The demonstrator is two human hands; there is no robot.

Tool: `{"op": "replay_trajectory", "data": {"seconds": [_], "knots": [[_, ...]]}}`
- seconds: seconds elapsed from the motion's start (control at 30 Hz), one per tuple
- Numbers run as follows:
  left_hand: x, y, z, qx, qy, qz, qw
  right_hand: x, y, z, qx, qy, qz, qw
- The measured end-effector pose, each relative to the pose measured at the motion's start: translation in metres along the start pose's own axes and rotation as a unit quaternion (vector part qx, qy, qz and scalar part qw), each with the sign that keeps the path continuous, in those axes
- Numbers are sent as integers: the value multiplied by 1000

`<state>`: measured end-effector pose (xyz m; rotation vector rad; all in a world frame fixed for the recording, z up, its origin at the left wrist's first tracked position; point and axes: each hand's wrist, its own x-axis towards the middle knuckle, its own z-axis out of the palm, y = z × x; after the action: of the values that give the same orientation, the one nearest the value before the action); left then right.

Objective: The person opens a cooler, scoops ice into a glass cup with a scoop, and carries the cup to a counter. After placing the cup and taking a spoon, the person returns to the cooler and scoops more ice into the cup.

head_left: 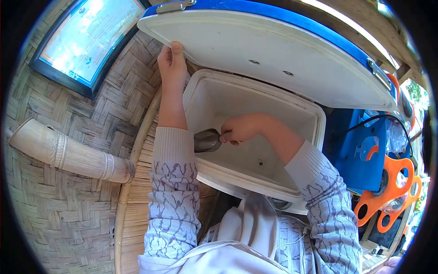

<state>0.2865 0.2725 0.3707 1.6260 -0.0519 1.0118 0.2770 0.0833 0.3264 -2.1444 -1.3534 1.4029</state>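
A white cooler box (pixel 315 132) stands in front of me with its blue-edged lid (pixel 273 55) raised. My left hand (pixel 172 61) is closed on the lid's left edge, thumb on the inner face and fingers partly hidden behind it. Inside the box's opening, my right hand (pixel 244 128) grips the handle of a dark metal scoop (pixel 208 140). The scoop points left, and its far end is hidden behind my left sleeve. I can see the box's pale inner walls and a small drain hole (pixel 261 162) low on the near side.
On the left, a woven bamboo wall (pixel 59 132) carries a framed certificate (pixel 93 36) and a bamboo tube (pixel 68 150). To the right are a blue panel (pixel 360 150) and orange rounded parts (pixel 388 187). A bamboo pole (pixel 137 169) runs beside my left arm.
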Motion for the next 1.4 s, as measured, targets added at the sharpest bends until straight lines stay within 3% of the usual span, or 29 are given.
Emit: {"op": "replay_trajectory", "data": {"seconds": [0.23, 0.53, 0.67, 0.87, 0.93, 1.0, 1.1, 1.33, 1.4], "knots": [[1, -1, -2, 23, 0, 5, 1000, 7, 18, 6, 61, -19, 25, 998], [-1, 5, -1, 43, -2, 18, 999, -1, 15, -9, 45, 9, -43, 998], [0, 8, -3, 4, -2, -24, 1000, -15, 14, -16, 52, 57, -34, 996], [5, -5, -7, -9, -22, -5, 1000, -69, 9, -20, 49, 175, -8, 983], [6, -4, -6, -18, -22, 1, 1000, -93, 2, -7, 54, 217, 6, 975], [5, -3, -5, -31, -25, 4, 999, -119, -9, 16, 46, 323, -3, 945], [3, 1, -4, -4, -26, -36, 999, -146, -17, 60, 96, 365, -29, 926], [-1, 6, 1, 0, 14, -26, 1000, -235, -33, 173, 166, 392, 8, 905], [10, -15, -6, 22, -1, -79, 997, -255, -23, 205, 171, 431, -30, 886]]}}
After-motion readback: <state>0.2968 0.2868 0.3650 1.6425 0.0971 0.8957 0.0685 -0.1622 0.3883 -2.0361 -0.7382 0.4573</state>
